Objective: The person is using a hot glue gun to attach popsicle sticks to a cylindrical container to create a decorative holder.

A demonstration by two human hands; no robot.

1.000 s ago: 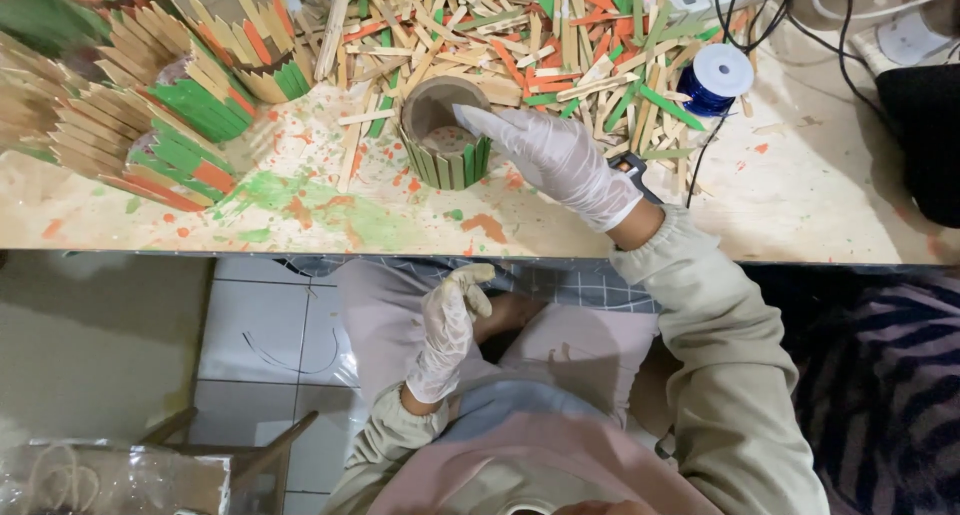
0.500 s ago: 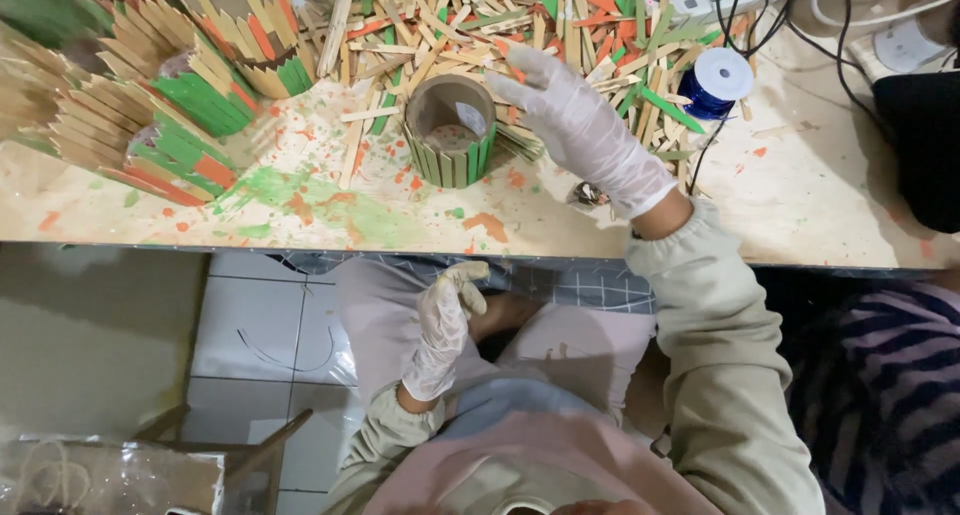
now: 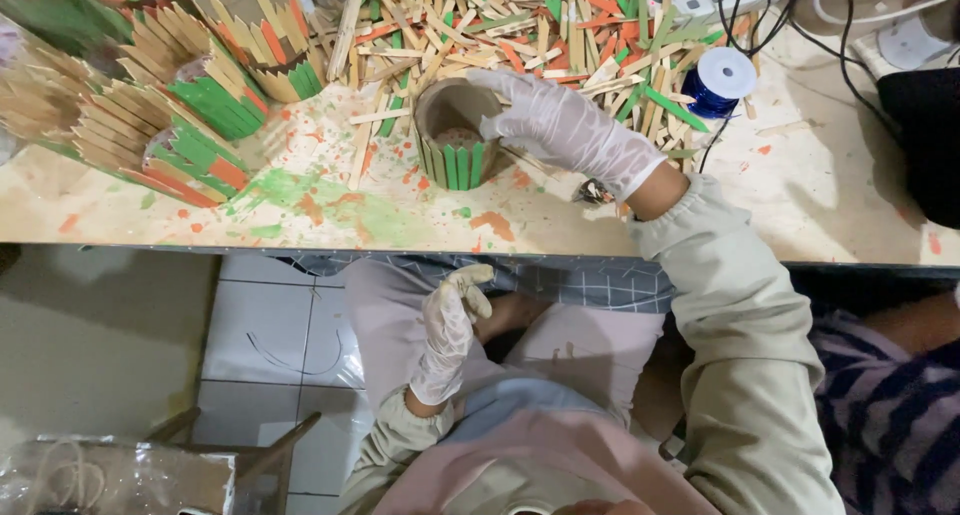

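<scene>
Leftmost: finished stick-clad cups (image 3: pixel 190 125) lying on paint-spattered bench (image 3: pixel 300 205). Left hand (image 3: pixel 450 325) gloved, below bench edge over lap, fingers loosely curled, holding nothing. Centre: cardboard cup (image 3: pixel 455 135) upright, green sticks along front. Right hand (image 3: pixel 560 125) gloved, fingers gripping cup rim. Behind: loose stick pile (image 3: pixel 520 25); blue spool (image 3: pixel 722 80) right.

Thin, translucent white disposable gloves, slightly wrinkled, on right hand (image 3: pixel 560 125) and left hand (image 3: pixel 448 330). Matt cardboard tube (image 3: pixel 457 133), half clad in green-painted wooden sticks. Loose craft sticks (image 3: pixel 520 25) of bare and painted wood, matt, smooth. Worn tabletop (image 3: pixel 330 200), pale and dull, blotched with green and orange paint. Glossy blue ribbon spool (image 3: pixel 722 78). Soft beige cloth sleeve (image 3: pixel 740 305). Glazed floor tiles (image 3: pixel 270 345), faintly shiny.
</scene>
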